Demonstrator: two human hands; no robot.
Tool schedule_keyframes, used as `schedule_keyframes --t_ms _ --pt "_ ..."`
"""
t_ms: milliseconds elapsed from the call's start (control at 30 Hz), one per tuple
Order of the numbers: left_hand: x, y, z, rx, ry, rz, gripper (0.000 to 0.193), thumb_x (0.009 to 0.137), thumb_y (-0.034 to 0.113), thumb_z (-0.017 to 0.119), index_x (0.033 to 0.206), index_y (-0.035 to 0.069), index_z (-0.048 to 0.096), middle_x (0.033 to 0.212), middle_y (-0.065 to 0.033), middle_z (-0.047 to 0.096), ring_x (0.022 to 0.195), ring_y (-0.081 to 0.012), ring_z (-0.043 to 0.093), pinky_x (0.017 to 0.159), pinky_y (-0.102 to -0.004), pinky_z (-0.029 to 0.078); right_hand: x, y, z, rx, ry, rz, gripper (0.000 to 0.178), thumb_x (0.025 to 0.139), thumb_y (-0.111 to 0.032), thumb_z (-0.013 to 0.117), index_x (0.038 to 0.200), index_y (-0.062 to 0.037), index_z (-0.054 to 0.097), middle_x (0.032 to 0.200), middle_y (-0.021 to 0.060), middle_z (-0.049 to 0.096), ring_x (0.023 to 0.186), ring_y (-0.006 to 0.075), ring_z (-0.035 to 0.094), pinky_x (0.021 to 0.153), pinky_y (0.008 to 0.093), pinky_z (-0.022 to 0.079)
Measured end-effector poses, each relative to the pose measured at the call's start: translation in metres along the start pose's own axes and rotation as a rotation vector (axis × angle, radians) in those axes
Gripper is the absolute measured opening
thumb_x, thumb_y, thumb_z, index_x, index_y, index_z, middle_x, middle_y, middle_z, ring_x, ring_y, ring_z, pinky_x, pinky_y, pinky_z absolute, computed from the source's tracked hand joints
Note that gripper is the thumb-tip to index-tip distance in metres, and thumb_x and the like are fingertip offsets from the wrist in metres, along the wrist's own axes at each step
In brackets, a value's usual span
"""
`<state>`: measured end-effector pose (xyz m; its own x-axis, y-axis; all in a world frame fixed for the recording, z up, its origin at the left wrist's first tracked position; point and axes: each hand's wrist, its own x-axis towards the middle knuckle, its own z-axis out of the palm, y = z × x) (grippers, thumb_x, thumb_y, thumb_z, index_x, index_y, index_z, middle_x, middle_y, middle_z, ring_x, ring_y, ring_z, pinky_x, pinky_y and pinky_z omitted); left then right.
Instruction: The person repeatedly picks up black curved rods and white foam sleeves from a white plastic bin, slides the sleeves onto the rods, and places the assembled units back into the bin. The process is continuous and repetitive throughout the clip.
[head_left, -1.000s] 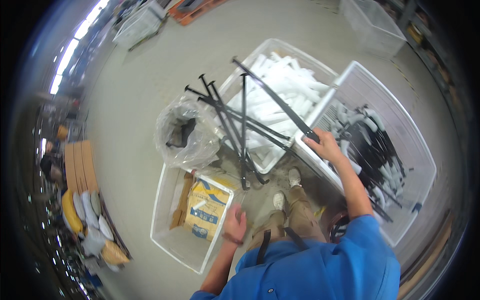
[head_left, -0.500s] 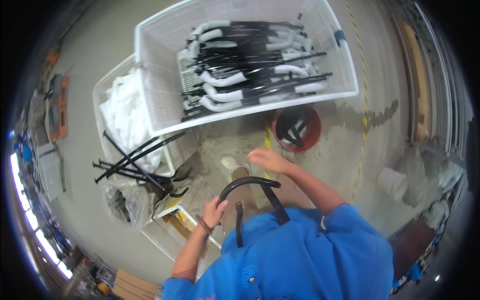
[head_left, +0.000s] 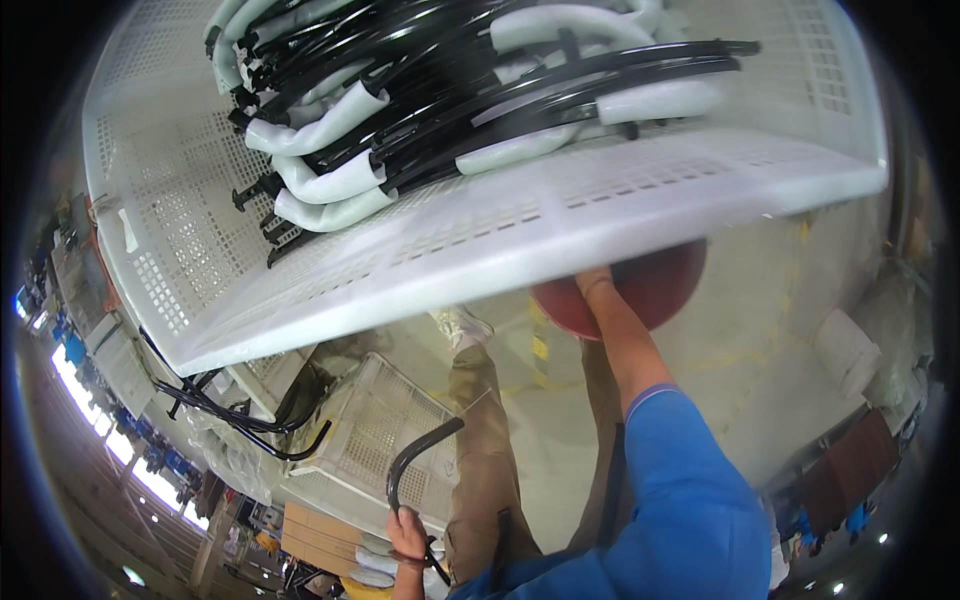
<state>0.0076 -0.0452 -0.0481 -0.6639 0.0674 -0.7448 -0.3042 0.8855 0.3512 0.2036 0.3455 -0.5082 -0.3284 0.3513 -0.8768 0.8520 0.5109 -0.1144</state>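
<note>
Tube (head_left: 397,470): bare, left hand (head_left: 406,534) clasping.
Bucket (head_left: 660,285): right hand (head_left: 593,280), grip hidden.
Crate (head_left: 480,232): sleeved tubes (head_left: 335,185), seemingly done.
Loose tubes (head_left: 220,409): seemingly left.

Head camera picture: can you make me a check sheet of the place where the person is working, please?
Surface: pale floor with a yellow stripe.
Job's things: curved black tube; large white crate holding black tubes, some with white sleeves; red bucket.
Clutter: loose black bars and a smaller perforated crate, left of the legs.
Hands: left hand grips the curved black tube; right hand is at the red bucket, fingers hidden.
Cables: nothing seen.
Surroundings: brown cardboard, lower left; bright strip, far left.
</note>
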Motion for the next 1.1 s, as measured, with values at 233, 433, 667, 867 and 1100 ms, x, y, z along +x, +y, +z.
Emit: schedule_keyframes --t_ms 233,433,667,867,1100 --pt "0.013 0.025 0.000 0.146 -0.065 0.076 0.037 0.102 0.036 0.045 0.081 0.005 0.050 0.059 0.0048 0.042 0.051 -0.0047 0.038 0.045 -0.0239 0.030 0.007 -0.003 -0.039 0.090 0.011 -0.111 0.052 0.087 -0.020 0.054 0.138 -0.0135 0.050 0.128 0.0161 0.059 0.118 0.0330 0.059 0.098 0.0440 0.048" --pt "0.006 0.100 -0.003 0.037 -0.134 0.246 0.042 0.102 0.041 0.045 0.076 0.007 0.047 0.058 0.0042 0.042 0.050 -0.0049 0.037 0.044 -0.0240 0.028 -0.190 0.054 -0.148 0.502 0.000 -0.181 0.055 0.083 -0.028 0.065 0.133 -0.0084 0.055 0.117 0.0190 0.065 0.110 0.0365 0.061 0.092 0.0432 0.049" --pt "-0.030 0.229 -0.029 -0.121 -0.295 0.456 0.036 0.101 0.034 0.050 0.076 0.009 0.044 0.062 0.0052 0.040 0.054 -0.0050 0.036 0.047 -0.0245 0.029 -0.436 0.107 -0.233 0.874 0.259 -0.392 0.055 0.079 -0.014 0.071 0.131 -0.0085 0.054 0.113 0.0181 0.067 0.102 0.0302 0.065 0.089 0.0400 0.049" --pt "-0.099 0.310 -0.066 -0.259 -0.437 0.561 0.043 0.099 0.046 0.052 0.073 0.012 0.047 0.057 0.0037 0.043 0.045 -0.0063 0.039 0.040 -0.0241 0.030 -0.573 0.089 -0.287 0.937 0.499 -0.406 0.059 0.078 -0.007 0.071 0.133 -0.0088 0.052 0.113 0.0161 0.068 0.107 0.0265 0.065 0.094 0.0360 0.048" --pt "-0.171 0.358 -0.106 -0.160 -0.389 0.784 0.046 0.099 0.049 0.052 0.071 0.012 0.046 0.056 0.0035 0.043 0.044 -0.0060 0.038 0.039 -0.0236 0.029 -0.565 0.038 -0.323 0.727 1.124 -0.524 0.041 0.075 0.000 0.067 0.113 -0.0111 0.057 0.109 0.0107 0.062 0.108 0.0346 0.057 0.091 0.0441 0.044"
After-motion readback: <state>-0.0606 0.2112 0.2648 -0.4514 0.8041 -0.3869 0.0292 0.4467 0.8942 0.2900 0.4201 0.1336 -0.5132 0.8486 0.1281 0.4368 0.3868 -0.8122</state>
